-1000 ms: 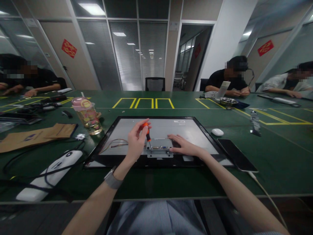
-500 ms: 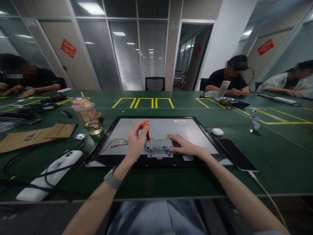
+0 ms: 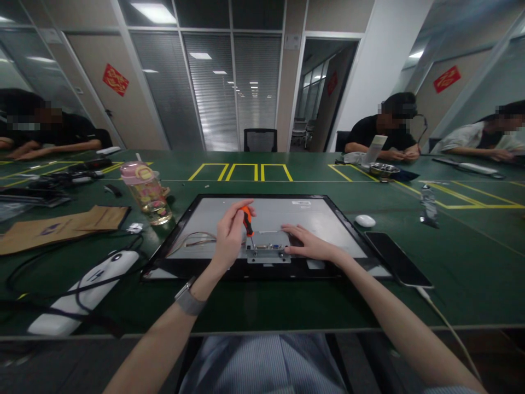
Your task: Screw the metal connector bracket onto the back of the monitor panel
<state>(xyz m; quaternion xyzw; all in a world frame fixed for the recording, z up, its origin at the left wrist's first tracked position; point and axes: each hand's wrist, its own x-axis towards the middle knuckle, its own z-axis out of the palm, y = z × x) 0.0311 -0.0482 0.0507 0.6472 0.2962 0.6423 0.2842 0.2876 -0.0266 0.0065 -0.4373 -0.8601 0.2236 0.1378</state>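
Note:
An orange and black screwdriver (image 3: pixel 248 220) is gripped by my left hand (image 3: pixel 230 232). Its shaft points down at the left end of a metal bracket (image 3: pixel 268 259) that carries several connector ports. The bracket sits at the near edge of a flat display panel (image 3: pixel 258 210) with a grey back and black frame. Spread over the bracket's right side lies my right hand (image 3: pixel 307 242), fingers apart, its thumb close to the ports. Thin wires (image 3: pixel 194 238) lie on the panel left of my left hand.
Left of the panel stand a pink-lidded bottle (image 3: pixel 146 191), a brown paper envelope (image 3: pixel 61 227) and a white power strip (image 3: pixel 84 293) with black cables. On the right lie a white earbud case (image 3: pixel 365 220) and a phone (image 3: pixel 397 258) on a cable. Other people sit across the table.
My left hand's fingers have shifted around the screwdriver handle, which now leans slightly differently. My right hand, the bracket and the panel have stayed in place.

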